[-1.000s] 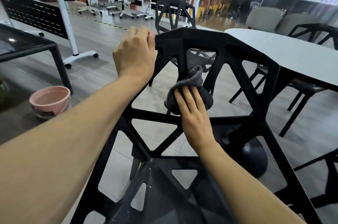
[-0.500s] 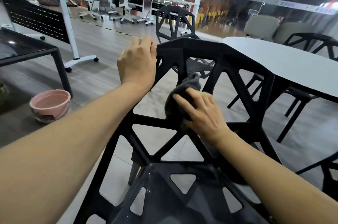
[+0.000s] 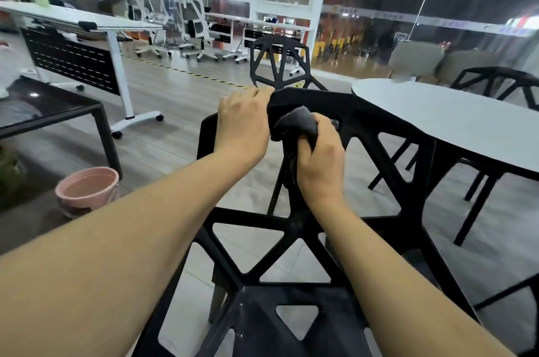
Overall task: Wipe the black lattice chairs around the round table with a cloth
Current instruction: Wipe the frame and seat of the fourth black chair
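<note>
A black lattice chair (image 3: 385,158) stands right in front of me, its backrest facing the round white table (image 3: 455,123). My left hand (image 3: 243,123) grips the top left corner of the backrest. My right hand (image 3: 319,158) grips a dark grey cloth (image 3: 294,123) bunched around the central strut just under the top rail. A second black lattice chair (image 3: 278,64) stands beyond, and a third (image 3: 501,82) shows behind the table at the far right.
A pink basin (image 3: 87,190) sits on the floor at the left, beside a dark glass-topped table (image 3: 43,111). A white desk on castors (image 3: 116,32) and white office chairs (image 3: 192,24) stand further back. Two grey upholstered chairs (image 3: 417,62) are behind the round table.
My right hand slid the cloth up the central strut from the lower crossbar to just under the top rail, now wrapping around it. My left hand kept its hold on the top corner.
</note>
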Action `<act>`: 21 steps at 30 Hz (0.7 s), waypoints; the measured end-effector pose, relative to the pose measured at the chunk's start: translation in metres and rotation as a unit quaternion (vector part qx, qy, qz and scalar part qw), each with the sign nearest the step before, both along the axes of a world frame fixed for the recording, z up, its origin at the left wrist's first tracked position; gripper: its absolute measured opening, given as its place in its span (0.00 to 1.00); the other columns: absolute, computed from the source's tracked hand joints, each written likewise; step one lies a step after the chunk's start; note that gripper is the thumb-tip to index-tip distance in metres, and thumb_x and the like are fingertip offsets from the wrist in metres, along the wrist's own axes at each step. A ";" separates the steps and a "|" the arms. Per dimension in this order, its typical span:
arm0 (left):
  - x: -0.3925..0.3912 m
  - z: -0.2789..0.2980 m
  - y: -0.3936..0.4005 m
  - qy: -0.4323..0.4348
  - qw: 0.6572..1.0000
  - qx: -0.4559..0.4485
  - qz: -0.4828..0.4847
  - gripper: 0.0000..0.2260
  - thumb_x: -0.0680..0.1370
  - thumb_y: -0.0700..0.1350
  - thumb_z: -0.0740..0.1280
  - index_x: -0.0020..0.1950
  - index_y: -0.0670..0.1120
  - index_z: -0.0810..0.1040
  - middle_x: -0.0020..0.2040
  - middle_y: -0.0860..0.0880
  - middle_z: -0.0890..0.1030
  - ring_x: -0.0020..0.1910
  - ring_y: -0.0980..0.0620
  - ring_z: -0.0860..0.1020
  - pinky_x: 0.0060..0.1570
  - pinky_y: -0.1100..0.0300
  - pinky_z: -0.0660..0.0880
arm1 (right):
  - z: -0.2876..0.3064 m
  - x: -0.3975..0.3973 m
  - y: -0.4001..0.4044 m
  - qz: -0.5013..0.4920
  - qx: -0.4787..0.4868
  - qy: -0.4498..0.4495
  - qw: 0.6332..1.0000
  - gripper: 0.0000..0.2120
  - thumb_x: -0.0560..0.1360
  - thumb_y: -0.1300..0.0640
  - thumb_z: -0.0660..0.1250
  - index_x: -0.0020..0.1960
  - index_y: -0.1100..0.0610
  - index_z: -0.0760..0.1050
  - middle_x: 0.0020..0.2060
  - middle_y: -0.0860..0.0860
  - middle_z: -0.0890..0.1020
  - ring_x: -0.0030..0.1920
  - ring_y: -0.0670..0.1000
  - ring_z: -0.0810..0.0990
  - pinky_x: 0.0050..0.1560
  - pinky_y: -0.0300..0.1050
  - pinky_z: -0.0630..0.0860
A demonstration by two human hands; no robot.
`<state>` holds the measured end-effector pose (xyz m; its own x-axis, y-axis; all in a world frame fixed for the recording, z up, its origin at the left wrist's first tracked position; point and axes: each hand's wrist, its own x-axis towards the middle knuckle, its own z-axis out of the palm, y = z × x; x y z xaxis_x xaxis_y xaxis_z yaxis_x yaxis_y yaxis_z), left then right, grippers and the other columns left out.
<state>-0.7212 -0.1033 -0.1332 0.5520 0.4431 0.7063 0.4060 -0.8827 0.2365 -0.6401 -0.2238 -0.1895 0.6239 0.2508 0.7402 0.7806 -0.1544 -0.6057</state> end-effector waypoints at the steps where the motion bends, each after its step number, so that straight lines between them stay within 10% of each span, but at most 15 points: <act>1: 0.000 0.001 -0.001 0.001 1.000 -0.006 -0.003 0.20 0.80 0.37 0.59 0.70 0.51 0.74 0.61 0.48 0.79 0.59 0.41 0.74 0.54 0.51 0.63 | 0.005 0.000 0.005 -0.001 0.013 0.013 1.000 0.14 0.78 0.59 0.64 0.63 0.57 0.74 0.52 0.53 0.82 0.52 0.56 0.78 0.53 0.52 0.74; 12: 0.003 -0.006 -0.003 -0.028 0.999 0.009 0.020 0.22 0.81 0.36 0.58 0.73 0.51 0.72 0.63 0.49 0.78 0.59 0.43 0.73 0.58 0.52 0.62 | -0.041 -0.012 0.003 0.058 -0.056 0.107 0.991 0.14 0.82 0.60 0.60 0.65 0.52 0.75 0.49 0.43 0.79 0.46 0.41 0.74 0.44 0.23 0.66; 21: 0.005 -0.005 -0.004 -0.023 0.999 -0.003 0.030 0.21 0.81 0.38 0.57 0.72 0.51 0.73 0.63 0.47 0.79 0.60 0.41 0.73 0.59 0.50 0.63 | 0.010 -0.009 0.032 0.042 0.004 0.176 0.983 0.09 0.84 0.54 0.58 0.57 0.53 0.75 0.39 0.42 0.77 0.40 0.42 0.77 0.37 0.34 0.68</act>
<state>-0.7166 -0.1070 -0.1381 0.4915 0.4790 0.7274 0.4466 -0.8556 0.2616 -0.6489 -0.1919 -0.1793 0.8198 0.3074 0.4832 0.5314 -0.0936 -0.8419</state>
